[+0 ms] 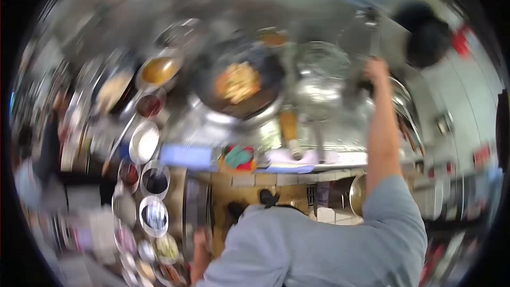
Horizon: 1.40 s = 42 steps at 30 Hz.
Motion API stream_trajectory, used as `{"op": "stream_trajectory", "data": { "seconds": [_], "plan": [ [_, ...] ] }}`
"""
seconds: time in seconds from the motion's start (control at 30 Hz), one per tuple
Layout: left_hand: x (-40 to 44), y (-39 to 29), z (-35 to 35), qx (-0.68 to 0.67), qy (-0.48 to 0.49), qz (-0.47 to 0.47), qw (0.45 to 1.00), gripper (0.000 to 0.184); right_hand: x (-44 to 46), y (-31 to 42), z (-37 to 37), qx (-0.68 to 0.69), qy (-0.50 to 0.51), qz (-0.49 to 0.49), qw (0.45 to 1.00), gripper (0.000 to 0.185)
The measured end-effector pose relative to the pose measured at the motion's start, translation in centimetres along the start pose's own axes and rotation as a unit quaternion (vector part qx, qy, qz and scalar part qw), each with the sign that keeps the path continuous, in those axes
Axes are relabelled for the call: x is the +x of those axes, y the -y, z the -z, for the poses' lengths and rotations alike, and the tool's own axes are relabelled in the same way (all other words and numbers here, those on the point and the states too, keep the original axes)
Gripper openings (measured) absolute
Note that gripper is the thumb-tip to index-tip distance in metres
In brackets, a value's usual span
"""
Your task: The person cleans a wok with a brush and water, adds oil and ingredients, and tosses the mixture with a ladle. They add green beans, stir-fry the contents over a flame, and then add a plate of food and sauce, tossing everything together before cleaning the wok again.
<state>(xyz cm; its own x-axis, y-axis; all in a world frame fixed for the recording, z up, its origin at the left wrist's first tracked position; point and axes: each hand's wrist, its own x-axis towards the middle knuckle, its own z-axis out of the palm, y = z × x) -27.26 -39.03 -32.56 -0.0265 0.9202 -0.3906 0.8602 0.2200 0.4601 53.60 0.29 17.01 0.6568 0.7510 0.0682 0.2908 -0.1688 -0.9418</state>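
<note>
My right hand (376, 69) is stretched far forward on the right, fingers closed around what looks like a thin metal rod (375, 40); blur hides what kind it is. Low on the left, my left hand (201, 238) hangs beside the counter edge, its fingers smeared. A dark wok (268, 74) sits on the burner ahead, holding yellowish food pieces (239, 82). To its right is a round, shiny metal pan or basin (321, 93), between the wok and my right arm.
Sauce and seasoning bowls (155, 180) line the left side, with an orange-yellow liquid bowl (159, 70) near the wok. A brown-handled tool (288, 125) and cloths (186, 155) lie along the front edge. Dark pans (425, 37) are at upper right. Another person's arm (50, 133) shows far left.
</note>
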Motion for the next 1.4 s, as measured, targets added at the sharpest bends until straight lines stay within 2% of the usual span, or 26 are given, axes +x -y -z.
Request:
{"op": "stream_trajectory", "data": {
  "seconds": [0.03, 0.07, 0.1, 0.13, 0.17, 0.2, 0.23, 0.27, 0.3, 0.37, 0.43, 0.5, 0.57, 0.63, 0.67, 0.73, 0.77, 0.83, 0.9, 0.97, 1.0, 1.07, 1.1, 1.17, 1.27, 1.4],
  "plan": [
    [0.3, -1.3, 0.9, 0.141, 0.012, -0.109, 0.984, 0.027, -0.9, 1.8, -0.6, -0.131, 0.024, 0.026, 0.991, 0.013],
    [0.2, -2.3, 0.8, 0.048, -0.049, -0.131, 0.989, 0.026, -0.5, 1.5, -1.8, -0.013, 0.032, 0.040, 0.999, 0.016],
    [0.5, -6.4, 4.1, -0.160, 0.049, 0.113, 0.979, 0.026, -1.9, 2.5, -3.5, -0.017, 0.012, 0.063, 0.998, 0.020],
    [0.7, -7.0, 4.3, -0.136, -0.013, -0.029, 0.990, 0.031, -0.9, 1.8, -3.8, 0.009, 0.029, 0.057, 0.998, 0.020],
    [0.6, -11.5, 6.9, -0.329, -0.046, 0.175, 0.927, 0.035, 0.4, 0.4, -3.4, 0.005, 0.069, 0.057, 0.996, 0.018],
    [2.2, -11.8, 7.2, -0.347, -0.034, 0.158, 0.924, 0.030, -3.5, 1.6, -5.2, 0.023, 0.026, 0.044, 0.998, 0.014],
    [2.3, -15.0, 10.0, -0.405, -0.086, 0.167, 0.895, 0.029, -3.5, -0.3, -5.8, 0.150, 0.088, 0.061, 0.983, 0.011],
    [2.9, -17.3, 12.4, -0.372, -0.149, 0.135, 0.906, 0.027, -6.2, -0.4, -7.0, 0.328, 0.197, 0.018, 0.924, 0.013],
    [3.3, -19.1, 14.8, -0.335, -0.205, 0.099, 0.915, 0.025, -10.8, 0.8, -9.1, 0.301, 0.180, -0.008, 0.936, 0.011],
    [4.3, -21.9, 20.6, -0.202, -0.289, 0.047, 0.935, 0.018, -15.6, -0.3, -11.1, 0.086, 0.126, 0.024, 0.988, 0.011],
    [6.8, -21.4, 24.6, -0.109, -0.347, 0.006, 0.931, 0.020, -21.5, 0.0, -12.3, 0.119, 0.176, 0.000, 0.977, 0.012],
    [9.0, -20.8, 28.5, -0.088, -0.374, 0.010, 0.923, 0.022, -27.5, -0.2, -13.2, 0.156, 0.233, -0.028, 0.960, 0.012],
    [11.2, -20.3, 31.4, -0.025, -0.401, 0.077, 0.912, 0.029, -33.4, 1.5, -14.1, 0.180, 0.312, -0.066, 0.931, 0.026],
    [13.0, -19.4, 33.8, 0.012, -0.375, 0.130, 0.918, 0.042, -37.0, 1.0, -14.7, 0.175, 0.384, -0.126, 0.898, 0.040],
    [14.2, -18.7, 34.5, 0.011, -0.373, 0.130, 0.919, 0.042, -38.7, 1.2, -15.2, 0.157, 0.407, -0.142, 0.889, 0.042],
    [16.3, -17.5, 35.7, 0.060, -0.310, 0.207, 0.926, 0.059, -41.6, 1.3, -16.6, 0.119, 0.437, -0.168, 0.876, 0.047],
    [16.9, -17.2, 36.1, 0.059, -0.307, 0.208, 0.927, 0.059, -42.7, 1.2, -17.5, 0.099, 0.444, -0.178, 0.873, 0.049],
    [17.7, -17.3, 37.3, 0.047, -0.249, 0.243, 0.936, 0.071, -44.1, 1.5, -19.4, 0.085, 0.481, -0.168, 0.856, 0.051],
    [18.6, -17.1, 37.9, 0.030, -0.211, 0.260, 0.942, 0.076, -45.3, 1.6, -21.9, 0.026, 0.566, -0.114, 0.816, 0.050],
    [19.5, -16.4, 37.9, 0.025, -0.177, 0.283, 0.942, 0.079, -46.2, 2.0, -24.7, -0.008, 0.614, -0.115, 0.781, 0.052],
    [19.2, -16.6, 38.1, 0.021, -0.167, 0.281, 0.945, 0.080, -46.5, 1.0, -26.4, -0.011, 0.614, -0.117, 0.781, 0.052],
    [19.5, -16.0, 37.6, 0.019, -0.177, 0.275, 0.945, 0.079, -47.2, -2.0, -30.0, -0.108, 0.596, 0.128, 0.785, 0.054],
    [19.7, -15.8, 37.5, 0.019, -0.192, 0.269, 0.944, 0.078, -47.9, -2.2, -31.2, -0.110, 0.595, 0.126, 0.786, 0.054],
    [19.7, -15.8, 37.3, 0.021, -0.200, 0.271, 0.941, 0.076, -49.5, -2.2, -33.3, -0.193, 0.532, 0.265, 0.780, 0.055],
    [19.8, -15.9, 37.1, 0.033, -0.215, 0.265, 0.940, 0.073, -51.3, -2.8, -35.2, -0.266, 0.506, 0.290, 0.767, 0.055],
    [20.0, -15.3, 36.5, 0.038, -0.243, 0.255, 0.935, 0.068, -52.3, -4.0, -35.8, -0.247, 0.516, 0.295, 0.765, 0.057]
  ]
}}
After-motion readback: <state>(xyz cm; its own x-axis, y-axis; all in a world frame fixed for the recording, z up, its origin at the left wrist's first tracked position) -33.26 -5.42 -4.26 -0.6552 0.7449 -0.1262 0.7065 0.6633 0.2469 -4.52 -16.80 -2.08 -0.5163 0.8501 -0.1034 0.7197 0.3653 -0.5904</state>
